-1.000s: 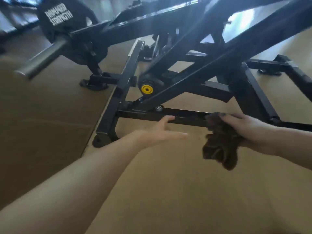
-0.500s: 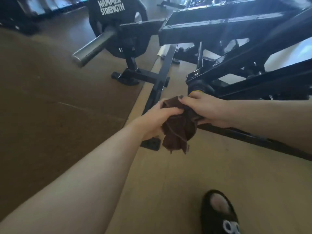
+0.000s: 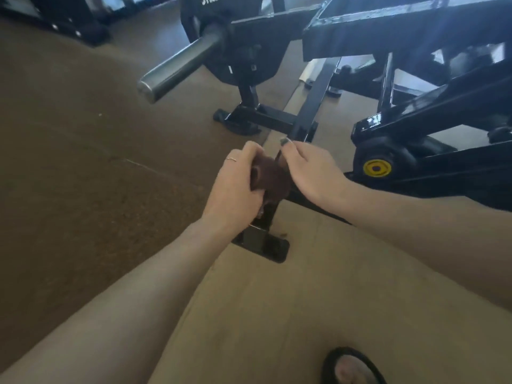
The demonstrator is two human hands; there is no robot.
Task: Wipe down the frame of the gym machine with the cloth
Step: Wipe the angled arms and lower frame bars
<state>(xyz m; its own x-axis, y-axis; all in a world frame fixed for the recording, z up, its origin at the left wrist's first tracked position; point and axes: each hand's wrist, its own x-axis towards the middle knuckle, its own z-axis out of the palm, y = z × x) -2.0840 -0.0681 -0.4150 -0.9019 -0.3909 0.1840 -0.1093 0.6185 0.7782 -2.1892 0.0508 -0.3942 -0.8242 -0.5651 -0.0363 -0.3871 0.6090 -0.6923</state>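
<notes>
The gym machine's black frame fills the upper right. Its low floor bar point(image 3: 315, 95) runs toward me and ends in a foot plate point(image 3: 266, 245). A dark brown cloth point(image 3: 270, 176) is bunched against this bar just above the foot plate. My left hand point(image 3: 235, 189) grips the cloth from the left, fingers curled over it. My right hand point(image 3: 310, 167) meets it from the right, with bent fingers over the cloth's upper edge; its thumb is hidden.
A black weight plate point(image 3: 238, 59) on a steel sleeve point(image 3: 180, 67) juts out at the upper left. A pivot with a yellow cap point(image 3: 376, 167) sits to the right of my hands. My sandalled foot point(image 3: 352, 367) stands on the tan floor at the bottom.
The cloth moved left from the cross bar to the floor bar. My left hand, empty and open before, now grips it. The view shifted left and down.
</notes>
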